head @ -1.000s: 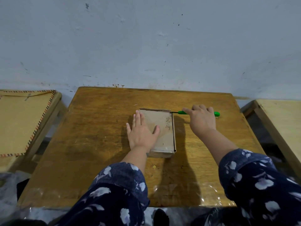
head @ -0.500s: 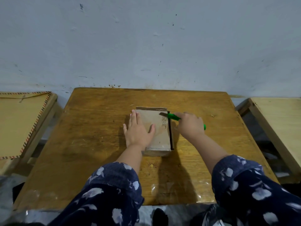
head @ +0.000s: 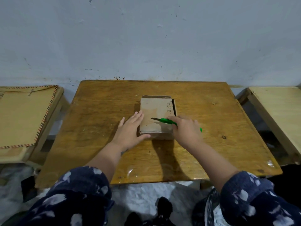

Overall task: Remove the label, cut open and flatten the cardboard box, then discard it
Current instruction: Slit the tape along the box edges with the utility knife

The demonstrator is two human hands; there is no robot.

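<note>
Right now the cardboard box (head: 156, 117) lies flat-side-up near the middle of the wooden table (head: 101, 128), w/ some handwriting along its right edge, too small to read. Left hand (head: 130, 131) braces the box's left side, fingers spread wide and flat, thumb along the near left corner. Right hand (head: 187, 129) is curled tight round a green utility knife (head: 167, 121), blade tip pointing left over the top panel. Step in hand looks like slitting the top/seam: best to keep the blade shallow, draw it along a seam rather than across the panel, and keep the left fingers off the cut line; they're close to it now. Press down w/ the left palm so the box won't skid. Hard to tell: whether the blade touches the cardboard or hangs just above it, whether any label remains, and what's inside. A dark gap shows along the right edge, maybe already cut. Side tables are cut off at both frame edges.
</note>
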